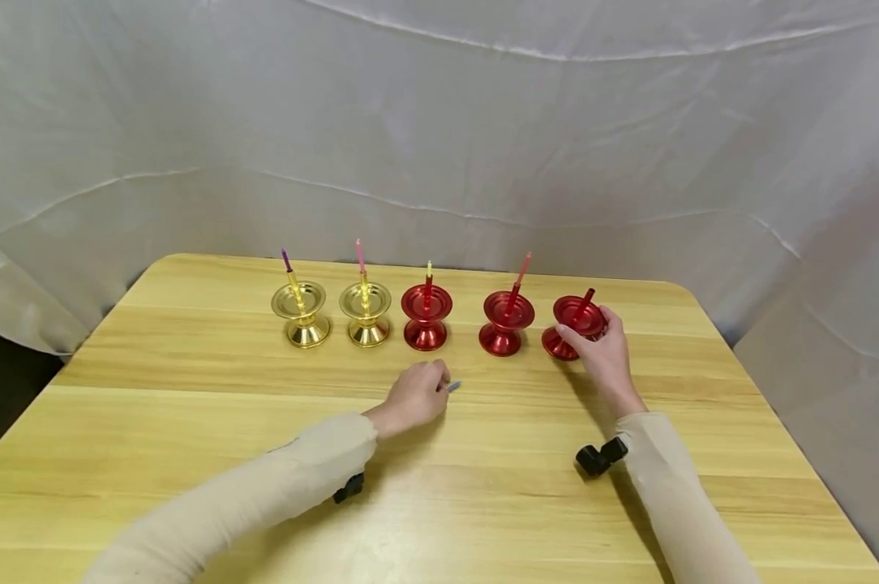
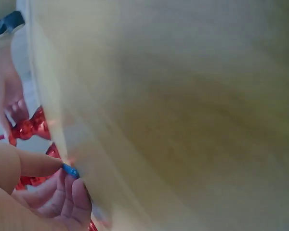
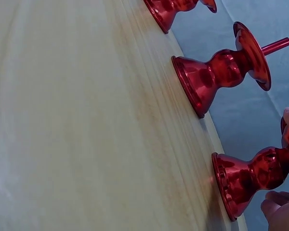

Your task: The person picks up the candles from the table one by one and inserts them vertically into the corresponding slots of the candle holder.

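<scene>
My left hand pinches a small blue candle between thumb and fingers, low over the table in front of the middle candle holder. Its blue end pokes out past the fingertips in the left wrist view; the rest is hidden by the hand. At the right end of the row, my right hand holds the dish of a red metal candle holder, thumb at the near rim and fingers round the far right side. This holder stands with its base on the table, and its narrow tube has no candle in it.
Left of it, two red holders carry a pink candle and a pale yellow candle. Farther left, two gold holders carry a pink candle and a purple candle. Behind the wooden table hangs a pale curtain.
</scene>
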The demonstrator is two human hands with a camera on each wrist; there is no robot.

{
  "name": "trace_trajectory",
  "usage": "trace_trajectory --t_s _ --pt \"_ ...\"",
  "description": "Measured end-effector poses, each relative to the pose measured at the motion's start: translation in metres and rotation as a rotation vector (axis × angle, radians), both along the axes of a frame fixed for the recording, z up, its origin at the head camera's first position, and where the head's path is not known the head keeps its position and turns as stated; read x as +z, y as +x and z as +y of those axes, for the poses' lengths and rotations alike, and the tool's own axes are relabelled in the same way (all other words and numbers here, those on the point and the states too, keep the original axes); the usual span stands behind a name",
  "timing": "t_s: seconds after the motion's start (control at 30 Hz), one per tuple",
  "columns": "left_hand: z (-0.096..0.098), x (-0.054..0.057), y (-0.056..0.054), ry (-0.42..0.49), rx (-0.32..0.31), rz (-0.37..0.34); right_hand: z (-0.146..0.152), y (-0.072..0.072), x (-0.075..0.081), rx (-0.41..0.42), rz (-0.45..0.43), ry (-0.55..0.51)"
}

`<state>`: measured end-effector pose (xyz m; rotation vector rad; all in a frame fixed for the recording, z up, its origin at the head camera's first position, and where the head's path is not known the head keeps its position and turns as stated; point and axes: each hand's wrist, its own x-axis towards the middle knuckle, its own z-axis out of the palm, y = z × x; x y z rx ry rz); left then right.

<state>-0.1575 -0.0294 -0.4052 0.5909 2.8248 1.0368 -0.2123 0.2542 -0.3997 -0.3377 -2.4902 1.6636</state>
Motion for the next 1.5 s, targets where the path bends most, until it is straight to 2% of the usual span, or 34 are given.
trace_trajectory --t_s 0.17,0.37,0.57,0.7,0.87,1.0,1.07,1.17,1.23,1.33,1.4,1.5 --pt "0.002 0.002 -0.006 0.111 -0.067 -0.024 -0.001 0.000 -0.001 -0.004 -0.003 -0.009" --pt "0.009 0.008 -0.010 0.263 -0.100 -0.083 -0.002 0.001 0.000 -0.012 -0.006 -0.072" --pt "0.025 0.011 -0.014 0.427 -0.083 -0.111 -0.003 0.000 -0.001 -0.018 -0.008 -0.096" --pt "0.039 0.019 -0.021 0.515 -0.065 -0.064 -0.002 0.000 -0.003 -0.020 -0.002 -0.107" --pt "0.062 0.036 -0.031 0.596 -0.051 0.022 -0.003 0.000 -0.004 -0.021 0.001 -0.125" --pt "0.084 0.046 -0.037 0.626 -0.072 0.091 -0.003 0.001 -0.007 -0.024 -0.003 -0.172" --pt "0.093 0.050 -0.040 0.622 -0.088 0.113 -0.004 0.002 -0.009 -0.017 -0.013 -0.233" --pt "0.104 0.054 -0.045 0.596 -0.119 0.117 -0.005 0.004 -0.013 -0.008 -0.027 -0.318" --pt "0.111 0.059 -0.049 0.572 -0.135 0.106 -0.005 0.004 -0.015 -0.005 -0.015 -0.321" --pt "0.119 0.066 -0.058 0.544 -0.143 0.129 -0.002 0.004 -0.016 -0.006 0.021 -0.276" --pt "0.124 0.071 -0.065 0.525 -0.122 0.162 -0.001 0.002 -0.015 -0.007 0.043 -0.221" --pt "0.131 0.075 -0.073 0.517 -0.075 0.198 -0.003 0.000 -0.014 0.009 0.043 -0.224"
